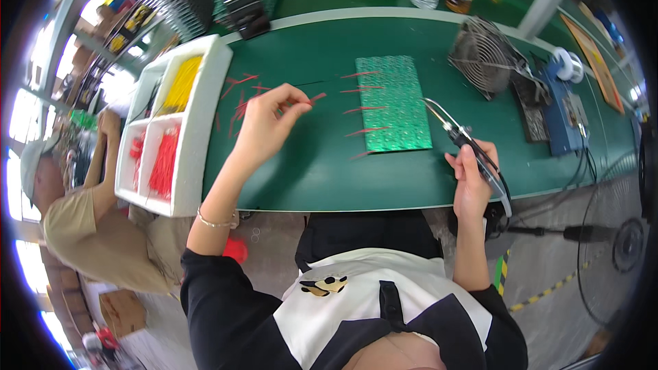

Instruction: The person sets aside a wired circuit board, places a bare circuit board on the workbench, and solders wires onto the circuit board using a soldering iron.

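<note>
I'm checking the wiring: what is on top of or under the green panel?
Several thin red wires lie partly on the green panel, their left ends overhanging its left edge. Its underside and the table beneath are covered.

— What finish was seen on the green rectangular panel [396, 104]?
— A glossy, bumpy one was shown; the dark-green flat tabletop [370, 185] was smoothly surfaced.
— The white compartmented tray [195, 144]?
— It was seemingly formed of matt foam; the round grey fan [482, 62] was fronted with metal.
</note>
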`<state>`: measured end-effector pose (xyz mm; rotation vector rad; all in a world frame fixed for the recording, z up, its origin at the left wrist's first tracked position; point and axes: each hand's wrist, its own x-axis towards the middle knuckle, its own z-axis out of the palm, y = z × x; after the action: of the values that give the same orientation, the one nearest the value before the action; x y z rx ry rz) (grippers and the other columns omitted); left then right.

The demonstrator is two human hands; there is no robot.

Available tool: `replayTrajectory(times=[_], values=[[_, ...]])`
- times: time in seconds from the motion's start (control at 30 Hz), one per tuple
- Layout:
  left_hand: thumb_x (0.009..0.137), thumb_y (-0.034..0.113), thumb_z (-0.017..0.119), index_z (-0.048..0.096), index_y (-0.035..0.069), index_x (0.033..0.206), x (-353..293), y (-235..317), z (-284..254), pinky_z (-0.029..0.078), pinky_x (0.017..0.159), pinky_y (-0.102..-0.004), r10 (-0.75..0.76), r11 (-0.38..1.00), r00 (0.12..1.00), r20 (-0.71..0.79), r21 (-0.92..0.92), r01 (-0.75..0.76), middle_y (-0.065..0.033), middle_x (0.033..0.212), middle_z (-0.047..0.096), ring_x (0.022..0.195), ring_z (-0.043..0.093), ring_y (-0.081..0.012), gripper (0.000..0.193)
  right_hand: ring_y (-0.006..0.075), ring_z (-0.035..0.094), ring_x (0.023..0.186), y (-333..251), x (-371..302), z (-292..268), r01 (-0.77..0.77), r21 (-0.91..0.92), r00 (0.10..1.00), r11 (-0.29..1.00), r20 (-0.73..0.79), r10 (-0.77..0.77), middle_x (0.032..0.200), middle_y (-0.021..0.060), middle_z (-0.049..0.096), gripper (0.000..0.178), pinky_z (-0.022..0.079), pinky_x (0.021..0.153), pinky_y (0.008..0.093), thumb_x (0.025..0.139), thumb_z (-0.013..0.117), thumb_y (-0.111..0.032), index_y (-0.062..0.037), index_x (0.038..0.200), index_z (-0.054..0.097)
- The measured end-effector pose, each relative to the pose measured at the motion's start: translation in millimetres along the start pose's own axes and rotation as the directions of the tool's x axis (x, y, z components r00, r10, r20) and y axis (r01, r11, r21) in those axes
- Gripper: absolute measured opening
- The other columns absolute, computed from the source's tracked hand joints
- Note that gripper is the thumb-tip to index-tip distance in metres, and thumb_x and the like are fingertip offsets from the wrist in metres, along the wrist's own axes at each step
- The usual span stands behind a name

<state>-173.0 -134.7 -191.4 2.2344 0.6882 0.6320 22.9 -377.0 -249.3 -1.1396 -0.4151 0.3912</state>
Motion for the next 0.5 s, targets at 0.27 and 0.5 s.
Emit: replayTrajectory(times=[0.27, 0.5], values=[[0.066, -0.002, 0.067, 0.065, 0.006, 0.086, 2.6, 15.8, 62.0, 0.045, 0.050, -0.0275, 0.714, 0.620, 0.688, 0.132, 0.335, -0.709, -0.0027, 0.071, 0.056, 0.062, 0.054, -0.0174, 0.022, 0.0068, 0.044, 0.047, 0.6, -6.7, -4.5, 0.068, 0.003, 0.997, 0.998, 0.040, -0.068, 0.065, 0.0070, 0.055, 0.018, 0.054, 0.063, 0.0300, 0.089, 0.057, -0.016, 0.0014, 0.091, 0.053], [0.062, 0.000, 0.071, 0.065, 0.003, 0.085, -4.8, 8.1, 73.2, 0.046, 0.051, -0.0265, 0.788, 0.551, 0.609, 0.089, 0.338, -0.763, -0.0014, 0.069, 0.056, 0.062, 0.054, -0.0161, 0.024, 0.0061, 0.045, 0.046, 1.3, -22.9, -10.7, 0.007, 0.024, 0.999, 1.000, 0.050, -0.008, 0.063, 0.0073, 0.055, 0.018, 0.054, 0.060, 0.0288, 0.092, 0.052, -0.018, -0.0007, 0.087, 0.047]])
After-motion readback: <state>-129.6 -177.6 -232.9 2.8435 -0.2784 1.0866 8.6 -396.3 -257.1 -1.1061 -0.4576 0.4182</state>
